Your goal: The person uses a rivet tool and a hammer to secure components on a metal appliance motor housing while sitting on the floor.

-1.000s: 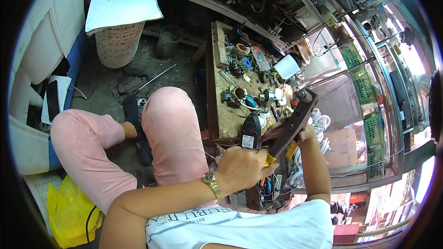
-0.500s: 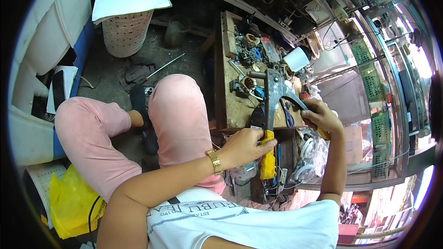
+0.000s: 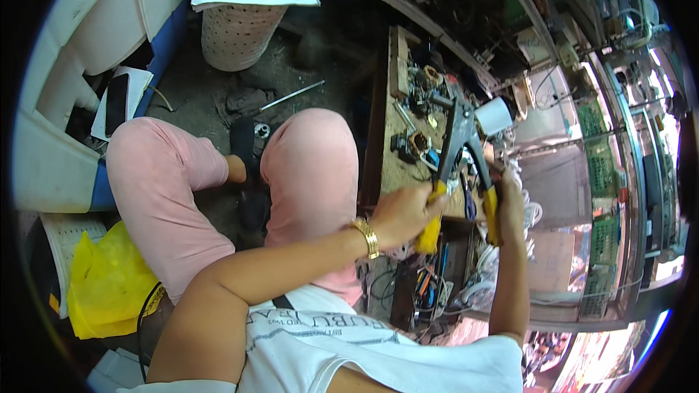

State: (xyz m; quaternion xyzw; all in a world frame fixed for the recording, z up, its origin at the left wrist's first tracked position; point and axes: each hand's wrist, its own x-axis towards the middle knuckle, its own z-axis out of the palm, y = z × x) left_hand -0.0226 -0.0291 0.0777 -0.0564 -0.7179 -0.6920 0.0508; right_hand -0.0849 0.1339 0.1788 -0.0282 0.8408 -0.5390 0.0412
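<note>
A hand riveter (image 3: 460, 129) with a dark metal head and yellow grips stands tilted over the workbench's near edge, its nose pointing left. My left hand (image 3: 404, 212) is closed around the left yellow grip. My right hand (image 3: 512, 200) is at the right yellow grip (image 3: 491, 217), on its outer side; its fingers are blurred and partly hidden, so how they lie cannot be told. The two handles stand apart in a narrow V. Behind the tool, the wooden workbench (image 3: 393, 127) bears copper-wound motor parts (image 3: 419, 143), a white cup-shaped piece (image 3: 494, 116) and small loose parts.
A perforated bin (image 3: 240, 38) with a white sheet on top stands at the far left. On the floor lies a metal rod (image 3: 293, 94). A yellow bag (image 3: 109, 284) is beside my legs. Tools (image 3: 429, 284) stand below the bench; green baskets (image 3: 603, 175) line the right.
The right handle has swung in toward the left one, narrowing the gap. My right hand has shifted from wrapping its grip to its outer side. The whole view has shifted, moving the scene rightward.
</note>
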